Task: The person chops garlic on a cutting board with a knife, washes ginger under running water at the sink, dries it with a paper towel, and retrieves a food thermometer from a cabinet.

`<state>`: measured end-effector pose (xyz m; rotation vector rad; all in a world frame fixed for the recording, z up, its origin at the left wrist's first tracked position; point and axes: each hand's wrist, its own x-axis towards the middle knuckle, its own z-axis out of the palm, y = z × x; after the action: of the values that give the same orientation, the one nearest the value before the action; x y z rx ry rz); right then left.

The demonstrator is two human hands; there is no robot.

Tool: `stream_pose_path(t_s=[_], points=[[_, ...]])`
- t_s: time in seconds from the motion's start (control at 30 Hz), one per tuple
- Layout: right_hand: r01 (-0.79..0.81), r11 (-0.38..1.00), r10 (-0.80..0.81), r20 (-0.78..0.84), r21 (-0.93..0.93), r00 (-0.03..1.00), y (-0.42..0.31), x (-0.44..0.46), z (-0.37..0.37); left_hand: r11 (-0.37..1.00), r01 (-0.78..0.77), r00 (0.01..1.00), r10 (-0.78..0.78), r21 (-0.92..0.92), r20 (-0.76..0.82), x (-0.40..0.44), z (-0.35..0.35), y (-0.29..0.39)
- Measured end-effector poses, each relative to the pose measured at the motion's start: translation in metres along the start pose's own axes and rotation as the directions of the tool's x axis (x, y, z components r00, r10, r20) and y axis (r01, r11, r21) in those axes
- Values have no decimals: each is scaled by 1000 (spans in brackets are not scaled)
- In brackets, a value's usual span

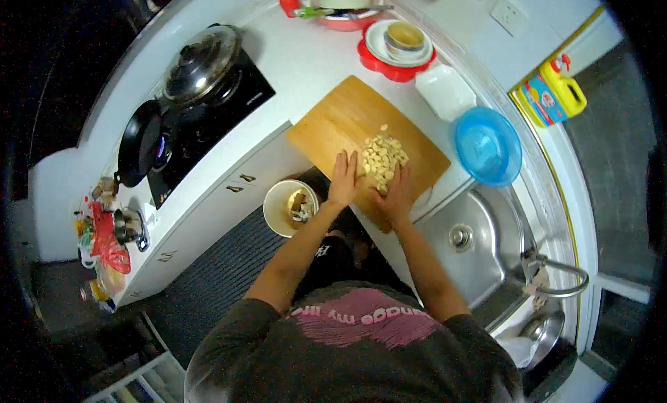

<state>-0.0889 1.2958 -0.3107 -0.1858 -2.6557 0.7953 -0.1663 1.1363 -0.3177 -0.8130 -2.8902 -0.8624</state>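
Observation:
A wooden cutting board (333, 118) lies on the white counter, with a heap of pale, small pieces (382, 155) on its right half. At the heap's left edge, my left hand (344, 181) rests on the board, fingers stretched out and holding nothing. My right hand (396, 196) is at the lower right edge of the heap, fingers spread beside and partly against the pieces. No knife shows on the board.
Right of the board are a blue basin (488, 147), a white dish (446, 92) and a steel sink (458, 237). Stacked bowls (404, 42) stand behind. A stove with a lidded pan (201, 64) is left. A bin (281, 208) stands below the counter edge.

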Motion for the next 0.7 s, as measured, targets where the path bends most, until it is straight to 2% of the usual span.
stream_pose_path(t_s=[0.1, 0.2, 0.23, 0.33, 0.4, 0.43, 0.5, 0.6, 0.7], points=[[4, 983, 4, 41, -185, 999, -1, -3, 7, 996, 10, 996, -17, 84, 91, -11, 0, 4], [9, 966, -11, -5, -257, 1000, 4, 3, 19, 990, 1, 993, -17, 138, 118, -13, 9, -3], [1, 967, 0, 3, -255, 1000, 5, 6, 18, 987, -9, 982, -21, 162, 185, -13, 12, -8], [-38, 960, 53, 46, -276, 998, -7, 20, 4, 932, -39, 974, -46, 360, 223, -12, 19, -8], [-71, 943, 110, 106, -325, 988, -30, 25, -17, 947, 23, 918, -147, 320, 367, -8, 4, 4], [-46, 939, 84, 96, -341, 992, -27, 25, -11, 956, 57, 885, -182, 289, 429, -5, -1, 6], [-16, 925, 45, 69, -380, 997, -9, 25, 1, 956, 88, 876, -208, 280, 435, -3, -1, 5], [-1, 950, 9, 24, -313, 1000, -4, 23, 9, 954, 102, 862, -227, 282, 454, -4, -1, 6], [-19, 914, 48, 62, -406, 997, -13, 25, -1, 958, 140, 862, -243, 252, 446, 0, 13, 2]])
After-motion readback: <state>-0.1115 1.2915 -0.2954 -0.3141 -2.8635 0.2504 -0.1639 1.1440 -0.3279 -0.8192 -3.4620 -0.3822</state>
